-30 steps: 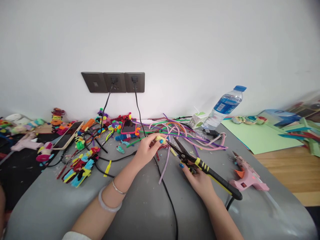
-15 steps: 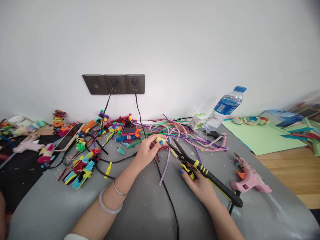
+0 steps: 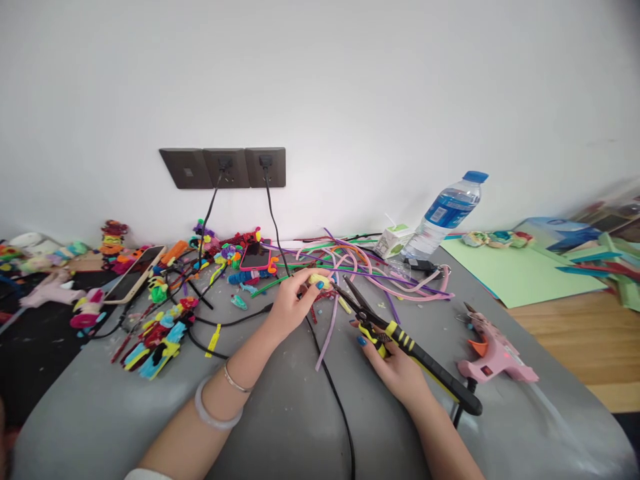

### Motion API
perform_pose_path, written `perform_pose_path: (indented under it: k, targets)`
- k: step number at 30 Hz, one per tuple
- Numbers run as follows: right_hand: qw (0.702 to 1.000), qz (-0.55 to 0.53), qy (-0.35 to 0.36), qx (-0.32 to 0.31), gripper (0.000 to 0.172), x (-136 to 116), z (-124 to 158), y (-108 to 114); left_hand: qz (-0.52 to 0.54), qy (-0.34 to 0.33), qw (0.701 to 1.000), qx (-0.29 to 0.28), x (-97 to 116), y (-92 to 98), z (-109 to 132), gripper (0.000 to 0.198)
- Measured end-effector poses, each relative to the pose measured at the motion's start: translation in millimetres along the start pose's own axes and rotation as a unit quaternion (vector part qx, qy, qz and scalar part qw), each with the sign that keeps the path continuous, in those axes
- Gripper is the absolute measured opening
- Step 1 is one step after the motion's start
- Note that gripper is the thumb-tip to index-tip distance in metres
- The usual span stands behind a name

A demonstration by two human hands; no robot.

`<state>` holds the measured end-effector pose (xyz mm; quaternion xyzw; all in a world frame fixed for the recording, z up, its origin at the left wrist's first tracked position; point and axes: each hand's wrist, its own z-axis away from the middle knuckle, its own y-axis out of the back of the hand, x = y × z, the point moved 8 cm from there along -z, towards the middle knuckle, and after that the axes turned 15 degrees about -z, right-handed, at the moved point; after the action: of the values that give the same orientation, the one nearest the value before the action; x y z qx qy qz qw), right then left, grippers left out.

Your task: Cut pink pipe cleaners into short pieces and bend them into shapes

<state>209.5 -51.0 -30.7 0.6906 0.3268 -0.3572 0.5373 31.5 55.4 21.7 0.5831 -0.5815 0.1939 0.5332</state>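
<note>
My left hand (image 3: 293, 303) pinches a small yellow fuzzy piece (image 3: 321, 281) on the grey table (image 3: 280, 427), its fingers closed around it. My right hand (image 3: 395, 367) grips black pliers with yellow-striped handles (image 3: 400, 337); the open jaws point up-left toward the yellow piece and nearly touch it. A lilac pipe cleaner (image 3: 327, 333) lies between the two hands. A black cable (image 3: 333, 393) runs down the table under them.
A tangle of coloured pipe cleaners (image 3: 370, 267) lies behind the hands. A pink glue gun (image 3: 487, 357) rests at right, a water bottle (image 3: 443, 213) and small carton (image 3: 393, 240) behind. Phones (image 3: 135, 273), finished colourful figures (image 3: 155, 337) and wall sockets (image 3: 225, 167) at left. Green paper (image 3: 520, 277) far right.
The plier jaws have moved slightly closer to the yellow piece in my left hand. Both hands otherwise hold about the same places.
</note>
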Motion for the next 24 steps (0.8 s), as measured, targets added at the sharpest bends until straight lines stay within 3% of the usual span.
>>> perform_pose_path:
  k: [13, 24]
  targets:
    - [1.0, 0.007, 0.0, 0.004, 0.048, 2.1, -0.3, 0.6, -0.01, 0.012, 1.0, 0.008, -4.6, -1.0, 1.9, 0.031]
    - [0.997, -0.065, -0.039, 0.031, 0.049, 3.8, 1.4, 0.7, -0.02, -0.005, 0.999, 0.032, -8.6, 0.0, 5.0, 0.024]
